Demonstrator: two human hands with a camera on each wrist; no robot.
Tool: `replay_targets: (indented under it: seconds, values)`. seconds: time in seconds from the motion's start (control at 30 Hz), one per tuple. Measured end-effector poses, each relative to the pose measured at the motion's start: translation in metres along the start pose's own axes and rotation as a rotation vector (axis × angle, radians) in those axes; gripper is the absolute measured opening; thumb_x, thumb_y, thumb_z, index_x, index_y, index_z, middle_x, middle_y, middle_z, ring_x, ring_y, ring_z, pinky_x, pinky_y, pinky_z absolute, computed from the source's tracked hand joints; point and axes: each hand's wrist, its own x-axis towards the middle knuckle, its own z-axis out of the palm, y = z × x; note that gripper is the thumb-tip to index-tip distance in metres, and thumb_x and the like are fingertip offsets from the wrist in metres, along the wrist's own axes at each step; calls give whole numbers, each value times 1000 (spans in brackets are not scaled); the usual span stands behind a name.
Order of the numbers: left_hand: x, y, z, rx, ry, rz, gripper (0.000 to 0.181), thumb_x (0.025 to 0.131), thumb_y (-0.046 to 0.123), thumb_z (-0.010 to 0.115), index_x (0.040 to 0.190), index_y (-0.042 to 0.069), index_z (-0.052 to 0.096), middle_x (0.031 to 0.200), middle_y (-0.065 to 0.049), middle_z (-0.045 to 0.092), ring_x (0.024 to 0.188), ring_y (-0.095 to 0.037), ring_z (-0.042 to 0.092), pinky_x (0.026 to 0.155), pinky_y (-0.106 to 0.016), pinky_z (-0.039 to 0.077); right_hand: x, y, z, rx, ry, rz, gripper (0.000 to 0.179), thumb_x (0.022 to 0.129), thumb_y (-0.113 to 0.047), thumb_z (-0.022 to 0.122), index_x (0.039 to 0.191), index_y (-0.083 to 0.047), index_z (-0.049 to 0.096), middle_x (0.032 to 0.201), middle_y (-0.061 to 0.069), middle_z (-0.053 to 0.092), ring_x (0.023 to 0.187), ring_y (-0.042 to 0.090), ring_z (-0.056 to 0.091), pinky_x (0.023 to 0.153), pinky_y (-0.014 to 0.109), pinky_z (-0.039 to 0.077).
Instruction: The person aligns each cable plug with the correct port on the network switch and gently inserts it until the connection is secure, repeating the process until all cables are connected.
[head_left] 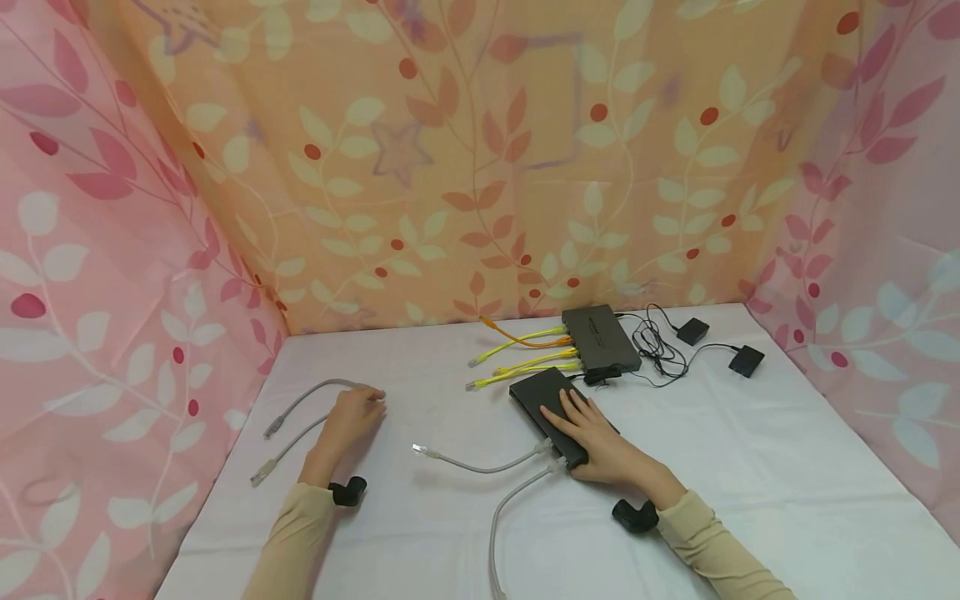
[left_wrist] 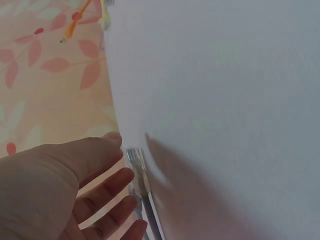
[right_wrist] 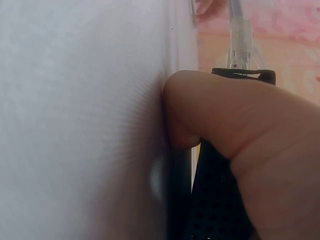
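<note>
My right hand [head_left: 603, 446] rests spread over a flat black box [head_left: 536, 392], fingers on its top. In the right wrist view the bent thumb [right_wrist: 210, 105] lies along the box's edge. Two grey network cables [head_left: 487, 471] are plugged into the near end of that box. At the left, my left hand [head_left: 352, 421] hovers over two more grey network cables [head_left: 311, 392] lying on the table. Its thumb and loosely bent fingers stand apart near a clear cable plug [left_wrist: 135, 162]; nothing shows gripped. Part of the lower left cable is hidden behind the hand.
A second black box [head_left: 603, 337] stands at the back, with several yellow and orange cables [head_left: 536, 358] on its left side. Two black power adapters [head_left: 692, 331] with coiled black cords [head_left: 660, 346] lie to its right. Patterned curtains [head_left: 480, 167] enclose the white table [head_left: 750, 467].
</note>
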Motion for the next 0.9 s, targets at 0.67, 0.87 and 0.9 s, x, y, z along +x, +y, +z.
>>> replay_targets:
  seconds: [0.67, 0.87, 0.9]
  values:
    - [1, -14, -3, 59, -36, -158, 33, 86, 15, 64, 114, 0, 56, 107, -19, 57, 99, -40, 48, 75, -55, 40, 1, 1, 0, -14, -18, 9, 102, 66, -14, 78, 149, -20, 20, 151, 26, 10, 140, 43, 3, 107, 61, 9]
    - [3, -17, 0, 89, -25, -158, 29, 86, 19, 65, 110, 3, 59, 96, -14, 58, 91, -35, 49, 71, -51, 38, 1, 1, 0, -17, -26, 18, 102, 66, -14, 78, 149, -21, 19, 151, 26, 9, 140, 42, 3, 107, 61, 9]
    - [3, -18, 0, 91, -24, -156, 28, 86, 20, 65, 109, 4, 60, 94, -13, 58, 90, -34, 49, 71, -51, 37, 1, 1, 0, -16, -23, 17, 101, 66, -14, 78, 149, -20, 19, 151, 26, 10, 140, 43, 3, 107, 61, 9]
